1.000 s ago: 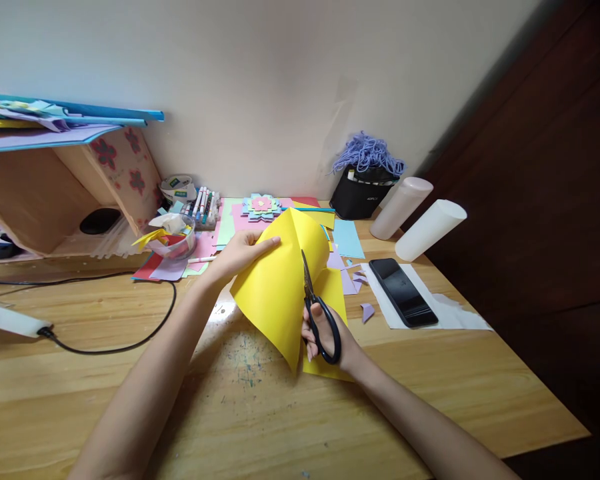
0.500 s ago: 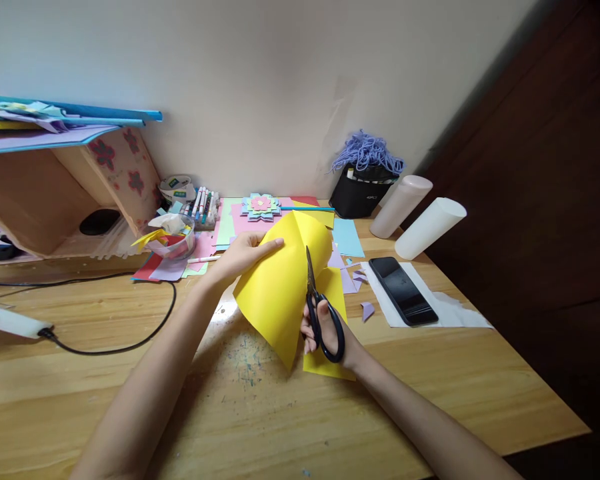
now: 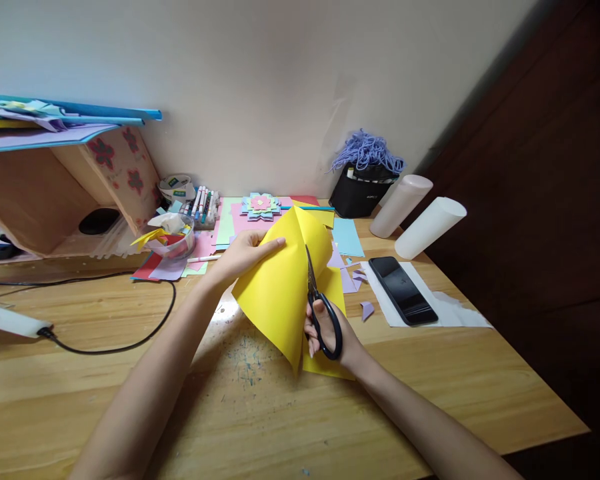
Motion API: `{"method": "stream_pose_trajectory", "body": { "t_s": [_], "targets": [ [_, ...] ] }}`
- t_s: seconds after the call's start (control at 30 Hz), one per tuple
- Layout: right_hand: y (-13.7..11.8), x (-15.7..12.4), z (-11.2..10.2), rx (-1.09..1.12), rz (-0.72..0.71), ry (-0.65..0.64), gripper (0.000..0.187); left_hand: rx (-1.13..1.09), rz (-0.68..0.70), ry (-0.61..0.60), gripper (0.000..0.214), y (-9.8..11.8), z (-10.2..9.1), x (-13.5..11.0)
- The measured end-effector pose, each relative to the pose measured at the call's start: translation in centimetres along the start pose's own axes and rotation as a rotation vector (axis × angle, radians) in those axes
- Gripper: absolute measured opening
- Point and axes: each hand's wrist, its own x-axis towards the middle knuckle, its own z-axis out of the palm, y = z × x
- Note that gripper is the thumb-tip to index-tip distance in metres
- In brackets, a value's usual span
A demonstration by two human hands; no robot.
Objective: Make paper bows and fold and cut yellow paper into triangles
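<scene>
A large yellow paper sheet [image 3: 275, 293] is lifted over the middle of the wooden table [image 3: 130, 400], bent along a cut. My left hand [image 3: 243, 255] pinches its upper left part, thumb on top. My right hand [image 3: 330, 333] grips black-handled scissors [image 3: 320, 307], whose blades point away from me into the slit in the sheet. The strip right of the cut droops onto the table under my right hand.
A black phone [image 3: 403, 290] lies on white paper to the right, beside two white rolls [image 3: 430, 228]. At the back stand a black holder with purple yarn [image 3: 366, 177], a paper flower [image 3: 261, 206], markers, tape and a scrap bowl [image 3: 173, 237]. A black cable [image 3: 110, 347] loops at left.
The scissors have advanced a little farther up the cut in the yellow sheet. Both hands keep their hold, and the sheet has shifted only slightly.
</scene>
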Motion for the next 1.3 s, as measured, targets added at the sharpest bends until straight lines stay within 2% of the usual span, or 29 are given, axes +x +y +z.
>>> {"method": "stream_pose_trajectory", "body": {
  "t_s": [0.2,0.37,0.83,1.07,1.3],
  "targets": [
    [-0.7,-0.3,0.2,-0.071,-0.001,-0.008,0.069,-0.022,-0.006,-0.015,0.048,0.1,0.0,-0.2],
    [-0.5,-0.2,0.2,-0.029,-0.012,-0.009,0.071,-0.042,-0.040,-0.091,0.048,0.5,0.2,-0.5],
    [0.0,0.0,-0.3,-0.002,-0.056,0.013,0.062,-0.042,-0.042,-0.067,0.045,0.9,0.5,-0.9],
    [-0.7,-0.2,-0.1,-0.077,-0.037,-0.007,0.069,-0.044,-0.034,-0.074,0.046,0.9,0.4,-0.9],
    [-0.7,-0.2,0.1,-0.061,-0.045,0.020,0.073,-0.061,-0.031,-0.138,0.046,1.3,0.5,-1.2]
  ]
}}
